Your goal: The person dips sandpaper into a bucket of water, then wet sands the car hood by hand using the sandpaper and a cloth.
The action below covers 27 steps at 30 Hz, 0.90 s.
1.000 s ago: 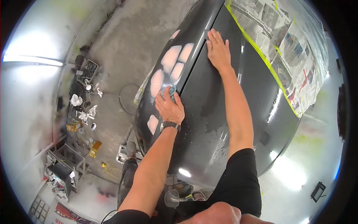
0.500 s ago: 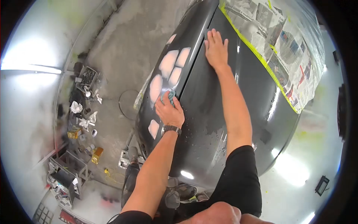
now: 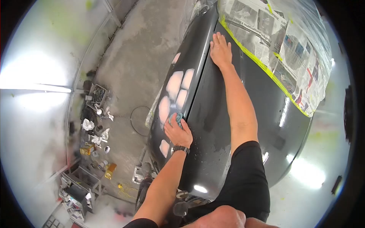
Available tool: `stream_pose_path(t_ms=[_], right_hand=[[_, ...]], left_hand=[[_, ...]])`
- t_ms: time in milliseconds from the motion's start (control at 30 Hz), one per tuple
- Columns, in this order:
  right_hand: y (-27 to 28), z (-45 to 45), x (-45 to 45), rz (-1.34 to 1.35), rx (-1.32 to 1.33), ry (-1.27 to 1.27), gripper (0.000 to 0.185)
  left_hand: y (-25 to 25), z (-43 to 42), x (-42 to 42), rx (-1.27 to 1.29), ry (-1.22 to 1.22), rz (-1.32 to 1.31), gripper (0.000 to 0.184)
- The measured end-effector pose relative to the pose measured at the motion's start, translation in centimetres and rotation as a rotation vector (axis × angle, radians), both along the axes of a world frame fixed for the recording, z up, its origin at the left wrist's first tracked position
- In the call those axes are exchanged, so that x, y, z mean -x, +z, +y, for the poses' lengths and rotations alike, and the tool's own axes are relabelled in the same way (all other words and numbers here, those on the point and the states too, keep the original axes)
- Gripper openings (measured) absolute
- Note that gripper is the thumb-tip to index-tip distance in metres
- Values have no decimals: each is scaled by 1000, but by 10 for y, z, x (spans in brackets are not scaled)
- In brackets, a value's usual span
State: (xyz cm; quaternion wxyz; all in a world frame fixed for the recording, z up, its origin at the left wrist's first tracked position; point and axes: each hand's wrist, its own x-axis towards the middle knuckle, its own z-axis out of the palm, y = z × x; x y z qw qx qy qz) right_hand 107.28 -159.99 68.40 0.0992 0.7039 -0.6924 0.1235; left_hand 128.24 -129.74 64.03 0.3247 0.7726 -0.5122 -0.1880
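A dark grey car panel (image 3: 213, 152) fills the middle of the view, with several pale pink patches (image 3: 174, 84) on its left part. My left hand (image 3: 178, 133), with a dark watch on the wrist, is closed on a blue-green cloth (image 3: 178, 119) and presses it to the panel between the lower patches. Further up, my right hand (image 3: 221, 51) lies flat on the panel beside the long dark gap, its fingers stretched out and nothing under them that I can see.
Newspaper (image 3: 262, 34) edged with yellow tape (image 3: 262, 70) and plastic film covers the upper right. On the floor at left are a crate (image 3: 98, 95), crumpled white paper (image 3: 88, 124) and a yellow box (image 3: 110, 171). A metal stand (image 3: 81, 186) is at lower left.
The view has shifted, so the panel and floor items appear lower. My left hand keeps hold of the cloth near the same patches. My right hand stays flat near the gap.
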Motion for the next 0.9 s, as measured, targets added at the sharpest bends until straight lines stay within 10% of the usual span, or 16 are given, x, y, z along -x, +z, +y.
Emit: stream_pose_path(t_ms=[233,400,900], right_hand=[[-12,82,-21,-22,28,-67,59],[-15,-59,1,-27,84,-92,63],[-3,-91,22,-92,33,-80,59]], left_hand=[[7,1,3,-2,7,10,41],[1,3,2,16,37,-22,42],[2,3,3,13,22,-31,42]])
